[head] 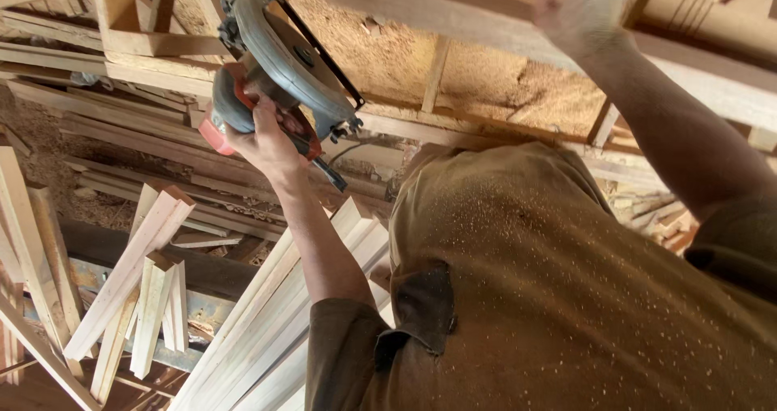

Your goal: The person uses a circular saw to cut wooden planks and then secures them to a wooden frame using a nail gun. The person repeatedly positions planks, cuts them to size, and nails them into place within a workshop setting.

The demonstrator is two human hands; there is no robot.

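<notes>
Wooden slats [137, 286] lean in loose bundles below and to the left of the saw [279, 75], and a longer stack of pale boards [275, 330] runs diagonally beneath the forearm. Behind the saw lie more strips and a bed of sawdust [388, 55]. Left hand [263, 140]: fingers closed round the saw's red-and-grey handle, holding the tool in the air. The saw's round blade guard faces up and right, its long axis slanting from the handle at lower left to the guard's far edge at upper right. Right hand [579, 6], well right of the saw, is blurred against a plank [453, 10]; its grip cannot be told. The person's brown shirt [566, 298], flecked with sawdust, fills the space below and right of the saw, leaving open room only directly around the guard.
</notes>
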